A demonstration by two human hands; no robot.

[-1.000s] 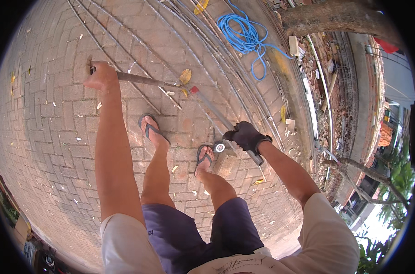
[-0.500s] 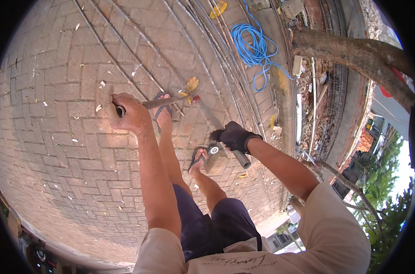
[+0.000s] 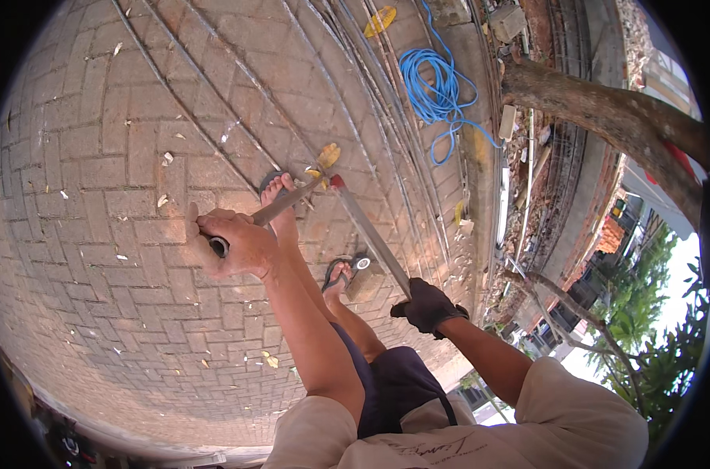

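Note:
My bare left hand (image 3: 236, 244) is closed around the near end of a brownish tube handle (image 3: 281, 205), whose round hollow opening shows beside the palm. My right hand (image 3: 429, 305), in a dark glove, grips the near end of a longer grey tube handle (image 3: 374, 244). The handles spread apart toward me, and their far ends come close together by a red piece (image 3: 337, 181) near my feet. Whatever joins them there is too small to make out. Yellowish leaves (image 3: 328, 155) lie just beyond it.
Long thin metal rods (image 3: 238, 59) lie across the brick paving (image 3: 136, 184) ahead of my sandalled feet. A coil of blue hose or cord (image 3: 433, 86) lies far right. Beyond the kerb are a tree trunk (image 3: 605, 105) and rubble. A small block (image 3: 364, 286) is beside my right foot.
My right hand has moved back toward me and slightly right, and the tube end no longer sticks out behind it. My left hand has shifted right and nearer. The view has shifted a little.

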